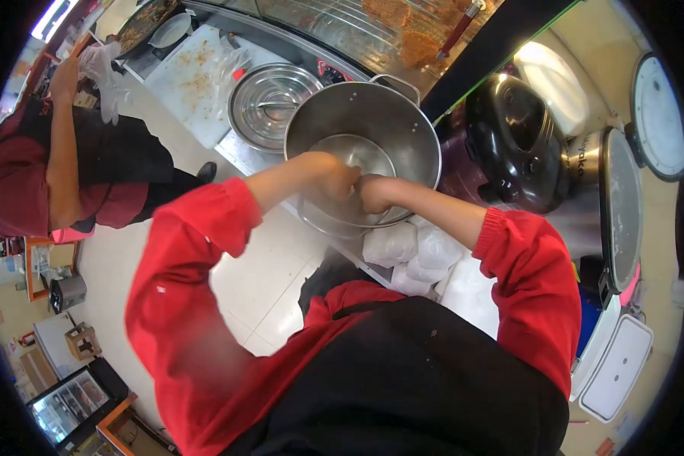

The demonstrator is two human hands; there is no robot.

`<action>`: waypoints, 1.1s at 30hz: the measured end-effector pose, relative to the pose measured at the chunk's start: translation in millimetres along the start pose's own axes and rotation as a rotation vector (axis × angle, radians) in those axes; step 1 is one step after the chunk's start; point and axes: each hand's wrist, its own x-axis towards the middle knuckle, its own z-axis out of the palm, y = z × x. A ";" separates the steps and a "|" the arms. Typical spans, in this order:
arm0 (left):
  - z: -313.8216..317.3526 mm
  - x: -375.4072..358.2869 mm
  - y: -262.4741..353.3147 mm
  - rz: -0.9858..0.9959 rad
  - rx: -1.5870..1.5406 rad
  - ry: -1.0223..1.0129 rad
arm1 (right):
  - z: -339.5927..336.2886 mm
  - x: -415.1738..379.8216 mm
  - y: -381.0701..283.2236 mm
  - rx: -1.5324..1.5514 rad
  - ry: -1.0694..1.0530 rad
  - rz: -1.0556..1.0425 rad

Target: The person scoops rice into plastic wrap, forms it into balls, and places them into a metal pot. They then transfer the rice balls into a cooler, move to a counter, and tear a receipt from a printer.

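My left hand (pixel 333 173) and my right hand (pixel 377 192) meet over the near side of a large steel stockpot (pixel 363 99). The fingers of both are curled closed, almost touching each other. Whatever they pinch is hidden or too small to name. Inside the pot, a lighter round area shows at the bottom behind my hands. Left of the pot lies a round steel lid (pixel 260 108) with a bar handle, close against its rim. White wrapped bundles in plastic (pixel 412 251) sit just below the pot on the right.
A white cutting board (pixel 182 95) with crumbs lies at upper left. A black-lidded cooker (pixel 511 140) stands right of the pot, beside a large open-lidded container (pixel 585 194). A glass case with fried pieces (pixel 418 49) is behind. At left, a co-worker (pixel 91 152) holds a plastic bag.
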 end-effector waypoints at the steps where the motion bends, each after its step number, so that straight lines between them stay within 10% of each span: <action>1: -0.5 -3.2 4.4 -0.040 -0.072 0.022 | 5.7 7.0 5.0 0.072 0.042 0.000; 9: -6.6 32.6 -15.3 -0.028 -0.486 -0.351 | -11.4 -31.0 11.7 0.268 -0.002 -0.129; 15: -8.3 2.3 12.7 -0.053 -0.368 -0.257 | 15.7 -182.9 -2.5 0.544 1.091 0.200; 19: -5.4 5.5 15.5 -0.042 -0.351 -0.236 | 120.7 -181.2 9.0 0.685 0.724 0.570; 33: 0.7 20.2 5.5 0.033 -0.268 -0.147 | 136.5 -168.4 -10.9 1.238 1.102 0.249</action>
